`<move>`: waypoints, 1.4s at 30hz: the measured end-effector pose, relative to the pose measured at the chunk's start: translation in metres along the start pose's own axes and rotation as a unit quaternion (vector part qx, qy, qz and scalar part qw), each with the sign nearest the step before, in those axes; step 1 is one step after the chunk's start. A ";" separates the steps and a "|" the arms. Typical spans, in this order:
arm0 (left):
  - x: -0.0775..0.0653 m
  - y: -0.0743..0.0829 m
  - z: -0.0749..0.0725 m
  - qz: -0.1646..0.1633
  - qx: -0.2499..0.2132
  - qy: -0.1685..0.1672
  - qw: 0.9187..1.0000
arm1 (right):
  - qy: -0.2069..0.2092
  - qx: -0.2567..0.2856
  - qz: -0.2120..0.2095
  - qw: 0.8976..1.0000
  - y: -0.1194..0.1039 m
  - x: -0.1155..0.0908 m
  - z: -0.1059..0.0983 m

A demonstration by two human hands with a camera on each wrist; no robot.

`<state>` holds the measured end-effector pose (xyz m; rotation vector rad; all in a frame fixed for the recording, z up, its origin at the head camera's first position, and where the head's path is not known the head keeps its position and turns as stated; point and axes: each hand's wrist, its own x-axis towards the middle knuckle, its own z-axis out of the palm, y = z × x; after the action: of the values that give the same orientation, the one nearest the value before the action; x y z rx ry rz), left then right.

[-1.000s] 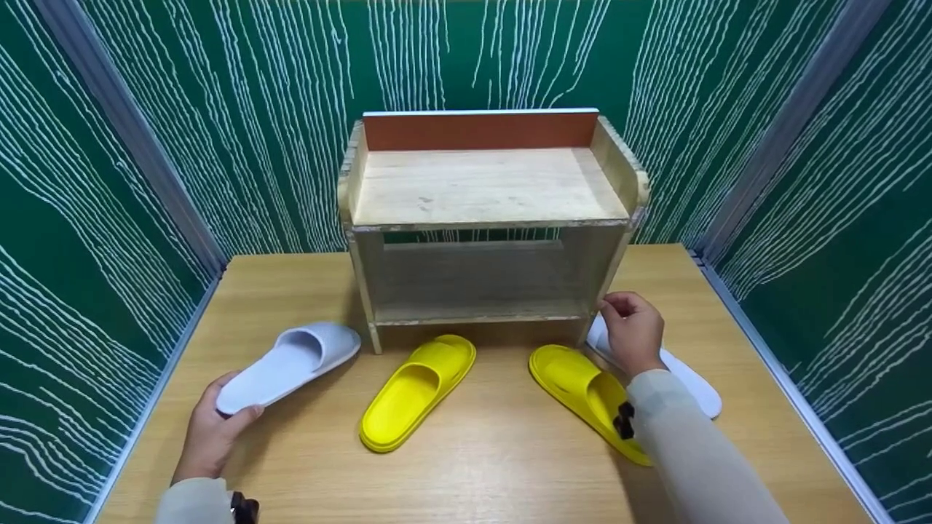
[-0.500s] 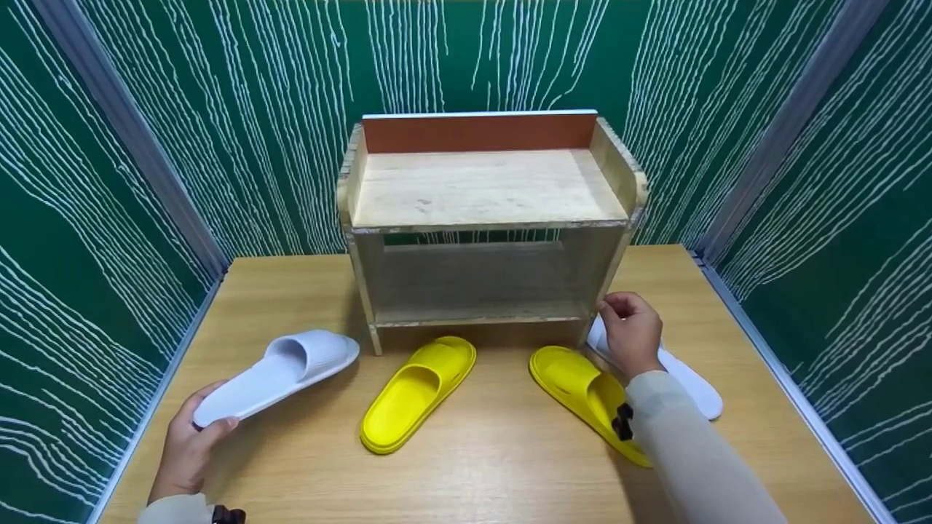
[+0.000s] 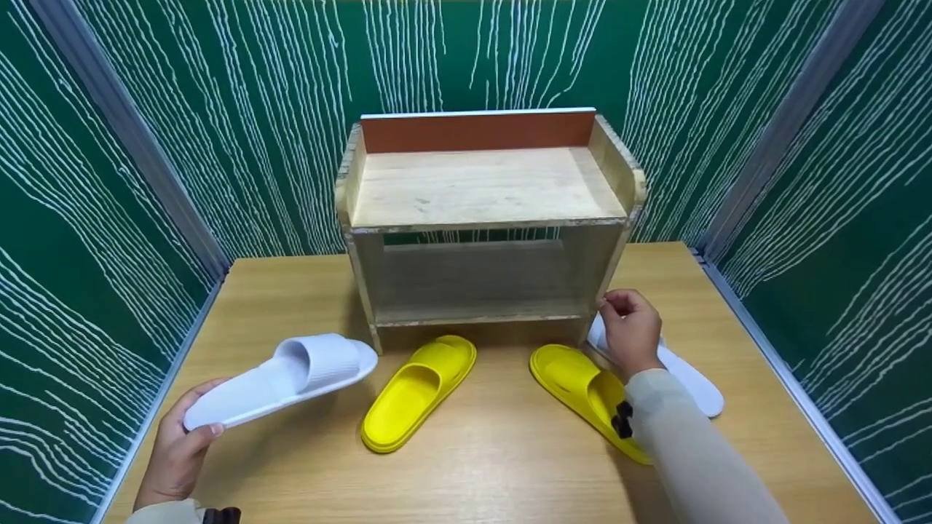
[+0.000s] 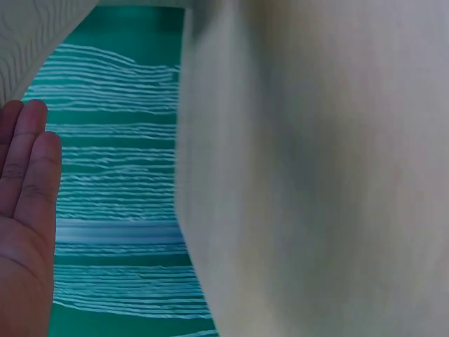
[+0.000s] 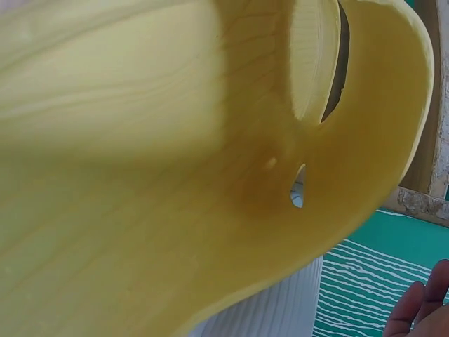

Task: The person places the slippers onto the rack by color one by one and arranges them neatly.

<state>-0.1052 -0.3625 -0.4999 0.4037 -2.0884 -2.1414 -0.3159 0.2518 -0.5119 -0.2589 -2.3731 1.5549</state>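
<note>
My left hand [image 3: 175,451] holds a white slipper [image 3: 244,400] by its heel, thumb along the near edge, toe slanting up to the right above the table. In the left wrist view, fingers [image 4: 38,175] show at the left edge beside a blurred pale surface. My right hand [image 3: 633,331], loosely curled, is over another white slipper [image 3: 692,382] and covers its middle; fingertips are right at the rack's front side edge. A yellow slipper [image 3: 564,371] lies partly under the right sleeve; it also fills much of the right wrist view. Its yellow mate [image 3: 419,393] lies between the hands.
A two-tier wooden rack [image 3: 488,185] with a red-brown back board stands at the back middle. Its upper and lower shelves [image 3: 480,280] face me. Green walls [image 3: 109,218] with white dripped lines enclose the wooden table [image 3: 480,473] on three sides.
My left hand has drawn back toward the lower left with the white slipper, which has lifted and tilted; its toe then swung right. The right hand and both yellow slippers have stayed put.
</note>
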 end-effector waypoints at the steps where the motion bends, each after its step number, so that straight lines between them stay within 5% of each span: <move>1: 0.000 0.002 0.003 0.012 -0.007 -0.005 1.000 | 0.000 -0.002 -0.001 1.000 0.000 0.000 -0.001; 9: -0.007 0.028 0.034 0.084 -0.024 -0.047 0.995 | 0.010 -0.009 -0.021 1.000 0.003 -0.001 -0.002; 19: -0.016 0.057 0.071 0.180 -0.036 -0.100 0.978 | 0.042 0.002 -0.055 0.998 0.009 0.001 -0.006; 34: -0.044 0.091 0.106 0.195 -0.051 -0.084 0.976 | 0.022 -0.003 -0.031 0.999 0.003 0.000 -0.001; 42: -0.045 0.094 0.116 0.215 -0.071 -0.072 0.971 | 0.020 0.004 -0.038 0.999 0.002 -0.001 0.001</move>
<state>-0.1026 -0.2424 -0.4006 -0.2106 -1.8551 -2.0816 -0.3155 0.2513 -0.5142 -0.1945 -2.3174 1.5114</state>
